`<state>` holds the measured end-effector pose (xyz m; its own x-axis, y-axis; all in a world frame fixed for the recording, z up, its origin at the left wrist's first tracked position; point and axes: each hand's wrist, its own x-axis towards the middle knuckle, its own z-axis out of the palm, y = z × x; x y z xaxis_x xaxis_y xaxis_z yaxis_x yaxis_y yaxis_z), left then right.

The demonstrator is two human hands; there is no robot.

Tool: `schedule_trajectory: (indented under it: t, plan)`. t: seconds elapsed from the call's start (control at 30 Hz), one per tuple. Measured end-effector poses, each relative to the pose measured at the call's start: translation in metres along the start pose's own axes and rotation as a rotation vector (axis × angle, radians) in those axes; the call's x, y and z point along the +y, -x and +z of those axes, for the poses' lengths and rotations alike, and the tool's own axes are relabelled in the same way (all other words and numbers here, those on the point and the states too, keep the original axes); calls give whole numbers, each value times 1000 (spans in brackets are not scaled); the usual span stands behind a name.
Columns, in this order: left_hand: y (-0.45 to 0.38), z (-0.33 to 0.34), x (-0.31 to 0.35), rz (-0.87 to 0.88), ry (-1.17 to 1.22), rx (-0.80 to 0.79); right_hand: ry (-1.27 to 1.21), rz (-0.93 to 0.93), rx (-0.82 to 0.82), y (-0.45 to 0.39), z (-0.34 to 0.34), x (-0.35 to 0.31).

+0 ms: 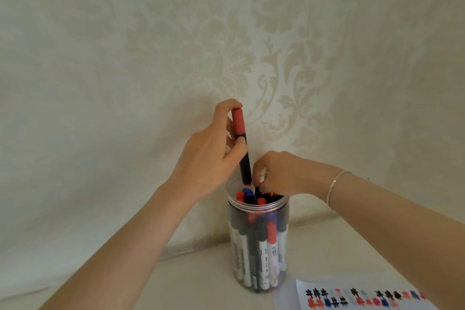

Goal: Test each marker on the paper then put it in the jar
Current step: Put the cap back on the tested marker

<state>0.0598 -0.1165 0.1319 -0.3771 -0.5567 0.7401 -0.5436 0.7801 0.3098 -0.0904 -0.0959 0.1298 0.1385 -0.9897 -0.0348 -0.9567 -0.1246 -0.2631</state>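
Observation:
A clear plastic jar [259, 274] stands on the cloth-covered table, packed with several markers that have red, blue and black caps. My left hand [208, 156] grips a black marker with a red cap [242, 143], held upright with its lower end at the jar's mouth. My right hand [276, 173] reaches into the jar's opening from the right, its fingertips pinching the top of a black marker [257, 190] inside. The test paper [357, 294] lies at the lower right, covered with red, blue and black scribbles.
A cream cloth with a damask pattern covers the table [176, 272] and hangs as a backdrop close behind the jar. A thin bracelet [336, 185] is on my right wrist.

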Motion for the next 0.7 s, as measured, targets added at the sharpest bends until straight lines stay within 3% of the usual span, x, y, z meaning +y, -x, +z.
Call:
schedule_trajectory:
  t: [0.13,0.37,0.53,0.7]
  plan:
    - [1,8,-5,-14,157,46,37,-10,91,-5,4,6]
    - [3,19,-9,14,166,-91,128,-11,134,-10,5,6]
    - [7,21,-9,13,181,-66,39,17,103,-11,5,11]
    - [7,15,-9,27,126,-93,136,48,8,-10,4,4]
